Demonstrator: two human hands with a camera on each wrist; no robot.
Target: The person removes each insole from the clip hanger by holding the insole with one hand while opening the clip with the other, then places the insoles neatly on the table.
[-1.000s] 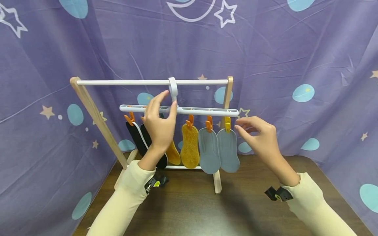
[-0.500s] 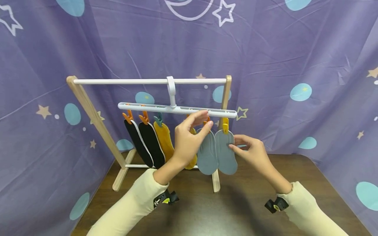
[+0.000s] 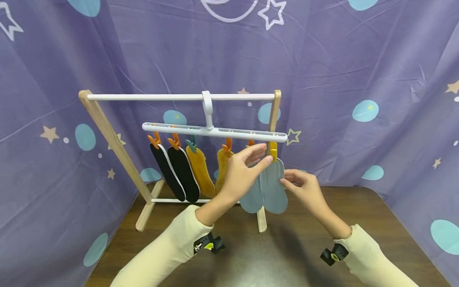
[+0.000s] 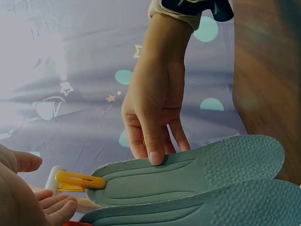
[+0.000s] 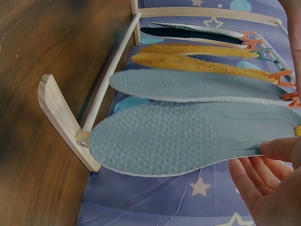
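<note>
Hung along one white hanger (image 3: pixel 210 129) on a wooden rack (image 3: pixel 118 149): two black insoles (image 3: pixel 183 173), two mustard insoles (image 3: pixel 201 171), two blue-grey insoles (image 3: pixel 252 198), by four orange clips (image 3: pixel 174 142), one teal clip (image 3: pixel 192 144), one yellow clip (image 3: pixel 274 152). Pinching the outer blue-grey insole (image 3: pixel 275 189), grooved above, dimpled below, by its edge with the right grip (image 3: pixel 306 191); holding the left grip (image 3: pixel 241 171) beside the yellow clip, with thumb and fingers apart.

Dk brown wood-grain counter (image 3: pixel 279 265) w/ pale wood rack (image 3: pixel 119 149) stood on it.
Rack rests on 2 flat ft: L foot (image 3: pixel 145 217) nr counter's L edge, R foot (image 3: pixel 262 220) approx. mid-counter; white btm bar (image 3: pixel 165 200) runs betw. them. Counter's far R corner rounded; glare patch nr front, dk shadow just R of R foot. Front edge out of frame.
</note>
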